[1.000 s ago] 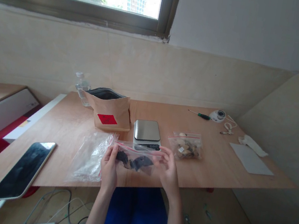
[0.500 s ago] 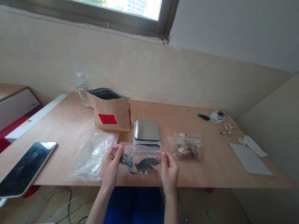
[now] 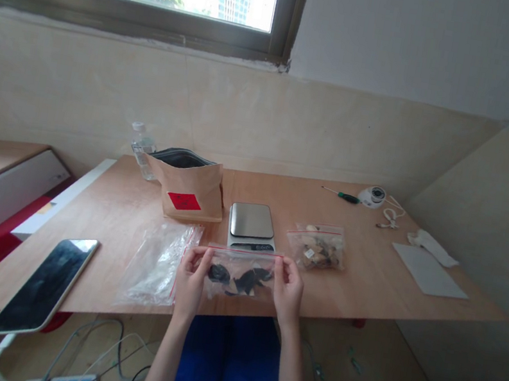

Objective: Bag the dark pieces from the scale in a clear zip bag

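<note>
Bag (image 3: 229,285) of dark pieces (image 3: 246,280) located at the near edge of the table (image 3: 284,189), before the scale (image 3: 252,221); contact with the table cannot be confirmed. Left hand (image 3: 191,279) and right hand (image 3: 288,290) each pinch a top corner, thumbs facing the wearer. The spread grip presumably keeps the red-lined mouth straight. Forearms extend forward, roughly parallel.
</note>
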Action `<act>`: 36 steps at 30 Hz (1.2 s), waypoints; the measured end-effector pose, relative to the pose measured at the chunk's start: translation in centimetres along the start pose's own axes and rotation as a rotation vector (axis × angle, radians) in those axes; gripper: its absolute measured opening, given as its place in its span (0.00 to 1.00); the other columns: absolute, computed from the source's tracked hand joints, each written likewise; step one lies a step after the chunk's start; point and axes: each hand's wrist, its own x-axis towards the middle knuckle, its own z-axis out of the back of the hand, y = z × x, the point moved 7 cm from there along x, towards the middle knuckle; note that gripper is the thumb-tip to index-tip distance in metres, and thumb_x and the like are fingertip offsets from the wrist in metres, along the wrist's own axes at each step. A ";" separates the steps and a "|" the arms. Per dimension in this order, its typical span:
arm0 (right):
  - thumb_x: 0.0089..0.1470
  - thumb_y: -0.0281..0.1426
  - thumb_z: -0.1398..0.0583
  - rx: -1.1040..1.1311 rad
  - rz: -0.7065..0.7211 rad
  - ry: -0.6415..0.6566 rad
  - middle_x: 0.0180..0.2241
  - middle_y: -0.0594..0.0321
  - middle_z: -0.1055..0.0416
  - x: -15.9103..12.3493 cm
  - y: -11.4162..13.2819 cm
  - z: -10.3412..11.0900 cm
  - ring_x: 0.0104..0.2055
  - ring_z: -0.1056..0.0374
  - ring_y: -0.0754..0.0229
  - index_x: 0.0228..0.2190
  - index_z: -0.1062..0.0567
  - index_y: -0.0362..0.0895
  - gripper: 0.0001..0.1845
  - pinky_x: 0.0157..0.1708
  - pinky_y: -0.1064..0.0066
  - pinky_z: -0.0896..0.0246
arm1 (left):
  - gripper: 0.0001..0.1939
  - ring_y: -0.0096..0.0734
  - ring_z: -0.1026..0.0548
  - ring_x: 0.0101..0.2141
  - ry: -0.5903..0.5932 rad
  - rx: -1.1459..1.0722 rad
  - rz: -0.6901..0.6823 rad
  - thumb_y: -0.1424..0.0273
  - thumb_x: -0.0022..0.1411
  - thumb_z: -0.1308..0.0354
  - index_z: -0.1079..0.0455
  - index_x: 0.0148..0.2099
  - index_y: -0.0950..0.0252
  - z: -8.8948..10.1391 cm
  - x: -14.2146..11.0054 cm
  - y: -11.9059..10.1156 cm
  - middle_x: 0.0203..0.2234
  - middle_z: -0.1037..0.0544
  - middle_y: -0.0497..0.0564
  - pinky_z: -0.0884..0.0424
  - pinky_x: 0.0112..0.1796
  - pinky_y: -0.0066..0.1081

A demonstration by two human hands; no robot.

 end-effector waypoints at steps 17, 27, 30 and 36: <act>0.54 0.43 0.44 0.022 -0.034 0.006 0.28 0.62 0.27 -0.1 -1.1 -0.3 0.31 0.30 0.59 0.31 0.29 0.43 0.15 0.33 0.70 0.35 | 0.12 0.29 0.27 0.32 0.027 0.030 -0.036 0.60 0.57 0.44 0.32 0.36 0.65 0.0 0.4 0.8 0.29 0.26 0.49 0.32 0.35 0.27; 0.50 0.41 0.40 0.083 -0.083 0.091 0.30 0.59 0.25 -0.1 -1.5 -1.0 0.34 0.29 0.57 0.33 0.25 0.42 0.15 0.35 0.67 0.33 | 0.11 0.31 0.29 0.32 0.098 0.051 -0.053 0.61 0.55 0.42 0.30 0.34 0.64 0.1 0.5 0.9 0.28 0.27 0.49 0.33 0.35 0.27; 0.50 0.40 0.40 0.107 -0.075 0.079 0.32 0.59 0.24 -0.2 -1.4 -0.9 0.35 0.28 0.57 0.34 0.25 0.43 0.14 0.38 0.65 0.32 | 0.11 0.30 0.29 0.31 0.090 0.051 -0.044 0.62 0.55 0.41 0.30 0.34 0.64 0.1 0.4 0.8 0.27 0.27 0.49 0.33 0.34 0.26; 0.51 0.39 0.40 0.090 -0.037 0.058 0.32 0.59 0.25 -0.1 -0.6 -0.9 0.35 0.29 0.57 0.32 0.24 0.43 0.12 0.38 0.65 0.33 | 0.11 0.30 0.29 0.31 0.086 0.040 -0.036 0.61 0.54 0.41 0.30 0.34 0.65 0.1 0.4 1.0 0.27 0.27 0.49 0.33 0.33 0.27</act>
